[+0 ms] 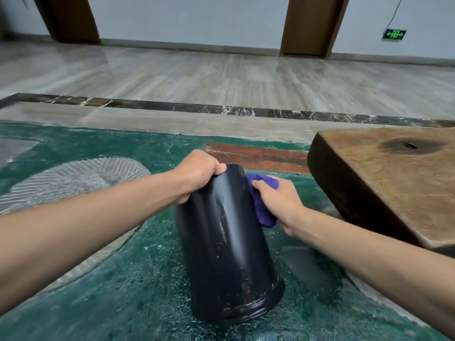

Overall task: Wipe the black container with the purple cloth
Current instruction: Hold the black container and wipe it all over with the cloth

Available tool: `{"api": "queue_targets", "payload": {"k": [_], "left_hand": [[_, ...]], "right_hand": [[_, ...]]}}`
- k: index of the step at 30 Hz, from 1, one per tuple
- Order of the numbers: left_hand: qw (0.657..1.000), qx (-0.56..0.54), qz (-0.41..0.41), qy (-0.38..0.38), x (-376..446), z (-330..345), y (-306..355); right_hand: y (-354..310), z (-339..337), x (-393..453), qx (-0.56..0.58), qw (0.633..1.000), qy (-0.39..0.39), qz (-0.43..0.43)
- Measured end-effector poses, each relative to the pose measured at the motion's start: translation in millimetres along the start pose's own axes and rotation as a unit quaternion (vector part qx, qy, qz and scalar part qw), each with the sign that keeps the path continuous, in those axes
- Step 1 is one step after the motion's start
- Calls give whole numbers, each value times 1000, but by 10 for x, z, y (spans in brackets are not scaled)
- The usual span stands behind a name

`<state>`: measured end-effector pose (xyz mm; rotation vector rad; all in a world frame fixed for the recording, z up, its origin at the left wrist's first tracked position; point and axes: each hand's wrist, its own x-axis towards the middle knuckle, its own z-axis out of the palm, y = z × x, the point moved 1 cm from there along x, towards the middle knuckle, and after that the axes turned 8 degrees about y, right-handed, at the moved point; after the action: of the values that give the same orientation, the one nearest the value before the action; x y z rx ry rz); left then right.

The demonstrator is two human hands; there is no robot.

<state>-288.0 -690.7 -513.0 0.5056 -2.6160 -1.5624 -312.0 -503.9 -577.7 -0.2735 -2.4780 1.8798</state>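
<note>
The black container (226, 244) is a tall, round tub, a bit like a bucket. It is shiny and smooth, with small pale specks and scuff marks on its side. It is upside down and tilted, with its wide rim low and near and its narrow bottom pointing up and far. The rim rests on the green carpet (103, 299), in the middle of the scene.

The left hand (197, 172) is closed around the far, upper end of the container, with the fingers curled over its edge. The right hand (278, 201) is closed on the purple cloth (262, 207) and presses it flat against the right side of the container, near the top. The cloth is soft and bunched up, and part of it hangs down below the hand.

The carpet looks rough and fuzzy, with little white bits on it and a grey swirl with zigzag lines on the left. To the right is a thick brown wooden surface (394, 183) with rounded edges, a rough grain and a dark spot. Far away, the floor (221, 80) is smooth, shiny grey stone with a dark marble strip.
</note>
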Motion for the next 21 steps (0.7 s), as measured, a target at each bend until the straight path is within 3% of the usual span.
{"api": "queue_targets", "payload": {"k": [3, 6, 9, 12, 15, 17, 21], "left_hand": [[998, -36, -39, 41, 57, -38, -37], [993, -50, -76, 81, 159, -32, -31], [991, -48, -81, 99, 291, 12, -8], [991, -41, -82, 102, 367, 50, 16], [989, -52, -85, 106, 422, 35, -13], [987, -61, -93, 120, 439, -6, -46], [980, -77, -112, 143, 446, -68, -107]], "right_hand": [[-252, 99, -153, -68, 988, -11, -140], [-368, 195, -399, -170, 935, -15, -311], [-332, 257, -606, -266, 858, -43, -438], [-151, 230, -747, -404, 735, -112, -533], [132, 50, -869, -435, 665, -140, -591], [319, -114, -920, -431, 652, -150, -606], [548, -404, -969, -379, 681, -141, -610]]}}
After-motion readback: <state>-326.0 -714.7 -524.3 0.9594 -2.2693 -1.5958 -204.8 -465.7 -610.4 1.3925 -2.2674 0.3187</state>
